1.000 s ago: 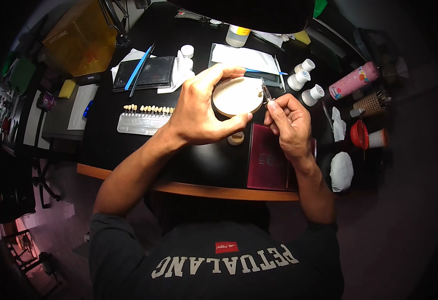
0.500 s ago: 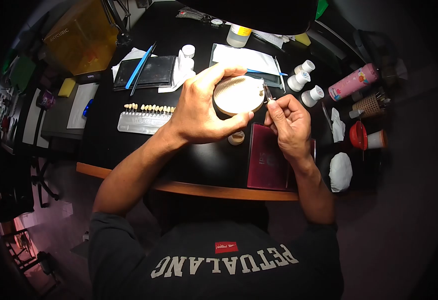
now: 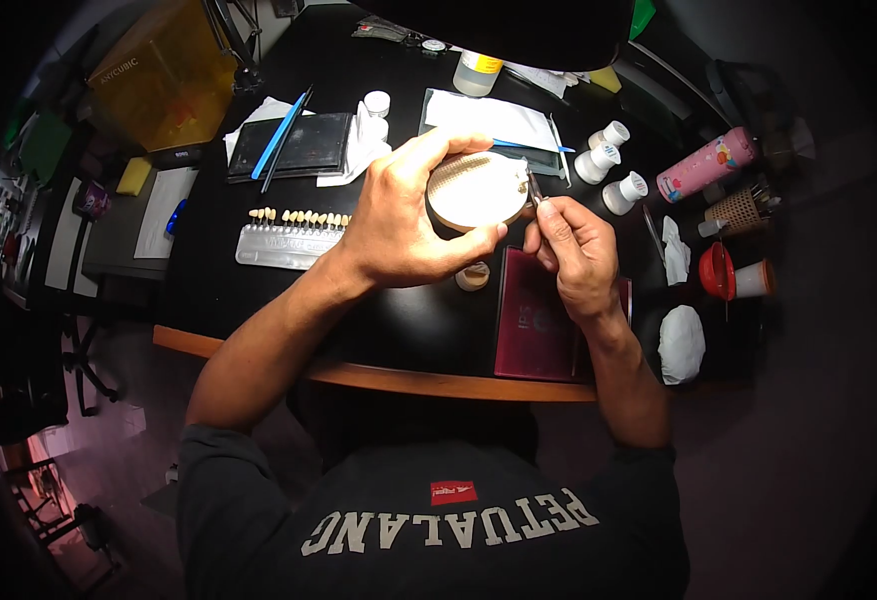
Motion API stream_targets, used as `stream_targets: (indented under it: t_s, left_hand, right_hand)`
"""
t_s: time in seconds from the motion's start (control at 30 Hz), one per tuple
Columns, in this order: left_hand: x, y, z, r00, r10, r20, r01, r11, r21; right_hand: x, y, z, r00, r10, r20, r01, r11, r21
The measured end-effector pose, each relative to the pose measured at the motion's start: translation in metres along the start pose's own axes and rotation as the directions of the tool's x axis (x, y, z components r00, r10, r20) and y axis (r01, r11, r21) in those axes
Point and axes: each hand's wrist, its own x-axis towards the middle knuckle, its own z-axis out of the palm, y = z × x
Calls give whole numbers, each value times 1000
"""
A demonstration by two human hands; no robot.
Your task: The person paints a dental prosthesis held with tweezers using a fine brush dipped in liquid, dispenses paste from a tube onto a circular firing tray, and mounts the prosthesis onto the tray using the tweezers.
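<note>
My left hand (image 3: 399,210) is closed around the edge of a round, cream-coloured honeycomb firing tray (image 3: 474,195), thumb below and fingers above. The tray is tilted up above the desk. At its right rim sits a small whitish piece (image 3: 522,178), too small to make out clearly. My right hand (image 3: 577,245) pinches slim metal tweezers (image 3: 534,188), whose tips are at the small piece; whether they grip it I cannot tell. Below the tray stands a small round jar (image 3: 473,276). A dark red case (image 3: 534,325) lies under my right hand.
A tooth shade guide (image 3: 284,245) lies to the left, with a black palette (image 3: 294,145) and brushes behind it. Several white-capped jars (image 3: 624,192), a pink bottle (image 3: 704,165) and a red bowl (image 3: 717,270) stand to the right. A lamp head (image 3: 519,25) hangs overhead.
My right hand has shifted slightly left, bringing the tweezers' tips closer in at the tray's right rim. The left hand and tray have stayed almost still.
</note>
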Motion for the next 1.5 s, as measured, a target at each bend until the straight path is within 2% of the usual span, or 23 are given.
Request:
stream_targets:
  t_s: [0.27, 0.57, 0.67, 0.77, 1.17, 1.37, 1.5]
  left_hand:
    - [0, 2, 0, 1000, 1, 2, -1, 1000, -9]
    - [-1, 1, 0, 1000, 6, 1, -6, 1000, 13]
    - [0, 2, 0, 1000, 20, -1, -20, 1000, 17]
    - [0, 4, 0, 1000, 28, 0, -28, 1000, 9]
    - [1, 3, 0, 999, 53, -5, -53, 998, 30]
    - [0, 3, 0, 999, 36, -11, -36, 999, 11]
    - [1, 5, 0, 1000, 29, -6, -29, 1000, 5]
  right_hand:
    - [-2, 0, 0, 999, -15, -43, 10, 992, -123]
    - [-3, -3, 3, 998, 4, -63, -13, 990, -142]
    - [-2, -4, 4, 997, 24, -72, -31, 994, -105]
    - [-2, -5, 4, 996, 32, -77, -43, 988, -147]
    - [-3, -3, 2, 999, -7, -52, 1, 993, -115]
    - [-3, -2, 0, 1000, -1, 4, 1, 1000, -16]
    - [-3, -2, 1, 1000, -10, -16, 9, 998, -63]
